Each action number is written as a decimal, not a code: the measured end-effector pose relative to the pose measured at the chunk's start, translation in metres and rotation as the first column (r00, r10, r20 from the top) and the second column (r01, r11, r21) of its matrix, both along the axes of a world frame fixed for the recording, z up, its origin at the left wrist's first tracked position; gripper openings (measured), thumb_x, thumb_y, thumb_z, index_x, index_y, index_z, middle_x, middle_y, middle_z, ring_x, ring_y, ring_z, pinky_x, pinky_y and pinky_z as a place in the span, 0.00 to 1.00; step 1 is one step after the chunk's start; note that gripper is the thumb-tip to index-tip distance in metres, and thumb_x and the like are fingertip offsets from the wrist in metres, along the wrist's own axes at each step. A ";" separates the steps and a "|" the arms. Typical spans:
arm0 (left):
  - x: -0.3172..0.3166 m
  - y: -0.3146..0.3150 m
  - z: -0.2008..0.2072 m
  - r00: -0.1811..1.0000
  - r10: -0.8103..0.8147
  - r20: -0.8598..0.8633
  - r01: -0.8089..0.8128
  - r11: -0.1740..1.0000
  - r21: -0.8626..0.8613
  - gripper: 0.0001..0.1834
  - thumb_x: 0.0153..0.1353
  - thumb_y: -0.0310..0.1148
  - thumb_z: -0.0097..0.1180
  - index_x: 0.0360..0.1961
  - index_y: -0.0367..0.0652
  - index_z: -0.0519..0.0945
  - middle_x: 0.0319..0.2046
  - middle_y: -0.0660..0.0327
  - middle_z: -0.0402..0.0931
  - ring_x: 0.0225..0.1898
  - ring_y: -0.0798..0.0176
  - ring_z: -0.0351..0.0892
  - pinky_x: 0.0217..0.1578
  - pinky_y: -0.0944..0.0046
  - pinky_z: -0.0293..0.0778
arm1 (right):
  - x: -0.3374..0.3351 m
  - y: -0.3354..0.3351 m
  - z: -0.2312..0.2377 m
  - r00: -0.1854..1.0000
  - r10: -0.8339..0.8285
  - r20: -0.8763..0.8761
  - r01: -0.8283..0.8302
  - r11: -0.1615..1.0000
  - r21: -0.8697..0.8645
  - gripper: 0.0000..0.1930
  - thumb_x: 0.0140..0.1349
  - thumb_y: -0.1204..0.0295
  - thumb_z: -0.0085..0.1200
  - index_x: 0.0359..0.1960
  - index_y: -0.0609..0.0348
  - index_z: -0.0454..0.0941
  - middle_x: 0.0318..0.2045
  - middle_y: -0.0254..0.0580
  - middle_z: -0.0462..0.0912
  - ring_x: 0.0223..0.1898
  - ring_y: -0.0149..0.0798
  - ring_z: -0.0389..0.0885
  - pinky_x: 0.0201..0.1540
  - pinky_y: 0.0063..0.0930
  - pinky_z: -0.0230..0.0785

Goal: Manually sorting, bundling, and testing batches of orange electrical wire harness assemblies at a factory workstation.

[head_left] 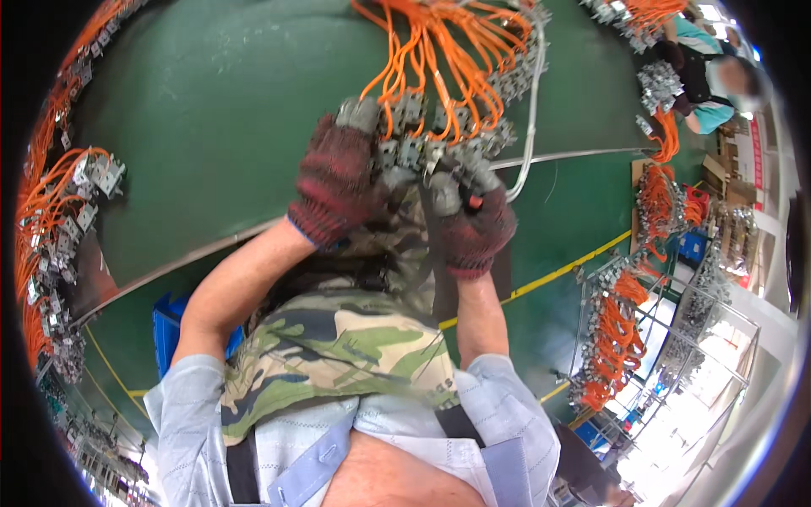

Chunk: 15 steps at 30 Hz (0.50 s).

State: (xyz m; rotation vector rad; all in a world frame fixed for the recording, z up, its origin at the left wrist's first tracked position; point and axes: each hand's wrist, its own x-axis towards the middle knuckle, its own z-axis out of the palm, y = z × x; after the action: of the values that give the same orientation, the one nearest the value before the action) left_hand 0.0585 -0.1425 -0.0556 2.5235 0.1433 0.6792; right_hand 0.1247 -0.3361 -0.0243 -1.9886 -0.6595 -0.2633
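A bundle of orange cables (422, 59) lies at the table's near edge, with grey metal connectors (410, 152) on the cable ends. My left hand (338, 177), in a dark red knit glove with grey fingertips, curls around the left side of these connectors and grips one at the edge. On the other side, my right hand (476, 224), gloved alike, is closed close to the connectors. A small dark piece with a red-orange spot (476, 202) shows between its fingers; its kind cannot be made out. The fingers partly hide the nearest connectors.
The green tabletop (228, 118) spreads ahead. A white cable (534, 101) loops right of the bundle. More orange cables with connectors (63, 228) line the left. Another person (705, 80) works at the far right. A blue bin (169, 329) stands below the table edge, and loaded racks (621, 338) stand at right.
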 end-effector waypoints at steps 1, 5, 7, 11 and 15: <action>-0.003 -0.002 0.000 1.000 0.013 -0.012 -0.013 1.000 0.002 0.50 0.55 0.51 0.72 0.69 0.27 0.65 0.61 0.36 0.74 0.61 0.32 0.76 0.67 0.37 0.65 | -0.002 0.001 -0.001 1.000 -0.011 -0.012 0.012 1.000 0.021 0.19 0.61 0.70 0.71 0.52 0.59 0.82 0.41 0.43 0.91 0.42 0.35 0.91 0.47 0.30 0.82; -0.007 -0.003 0.000 1.000 0.002 0.010 -0.002 1.000 0.004 0.51 0.53 0.50 0.74 0.69 0.26 0.65 0.60 0.36 0.75 0.61 0.31 0.76 0.66 0.37 0.65 | -0.007 0.003 0.007 0.998 -0.010 0.061 0.015 0.996 -0.088 0.16 0.60 0.70 0.71 0.50 0.54 0.84 0.37 0.42 0.90 0.35 0.42 0.91 0.36 0.32 0.82; -0.009 -0.003 0.002 1.000 -0.005 0.021 0.005 1.000 0.009 0.51 0.53 0.50 0.74 0.68 0.26 0.65 0.60 0.36 0.75 0.60 0.31 0.76 0.66 0.37 0.65 | -0.006 -0.001 0.004 0.996 -0.002 0.094 0.011 0.996 -0.091 0.16 0.59 0.70 0.71 0.49 0.54 0.85 0.36 0.43 0.90 0.34 0.42 0.91 0.36 0.33 0.82; -0.009 -0.004 0.001 1.000 0.008 0.018 -0.008 1.000 0.005 0.50 0.52 0.48 0.75 0.67 0.26 0.66 0.58 0.36 0.76 0.59 0.32 0.77 0.66 0.38 0.66 | -0.006 0.002 0.014 0.999 -0.010 -0.047 0.007 0.998 -0.066 0.16 0.59 0.67 0.72 0.47 0.54 0.85 0.36 0.43 0.89 0.33 0.41 0.90 0.37 0.32 0.80; -0.006 0.000 -0.001 0.999 -0.028 -0.027 0.028 0.999 -0.017 0.47 0.52 0.49 0.71 0.66 0.28 0.69 0.58 0.36 0.75 0.61 0.34 0.75 0.69 0.36 0.62 | 0.018 0.007 0.035 0.989 -0.145 0.003 0.143 0.966 -0.215 0.16 0.61 0.70 0.70 0.49 0.58 0.84 0.36 0.42 0.90 0.36 0.35 0.90 0.41 0.30 0.80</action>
State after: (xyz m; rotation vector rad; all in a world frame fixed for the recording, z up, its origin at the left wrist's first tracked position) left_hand 0.0526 -0.1422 -0.0571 2.5145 0.1223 0.6305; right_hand 0.1427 -0.3286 0.0104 -2.2481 -0.5545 -0.2766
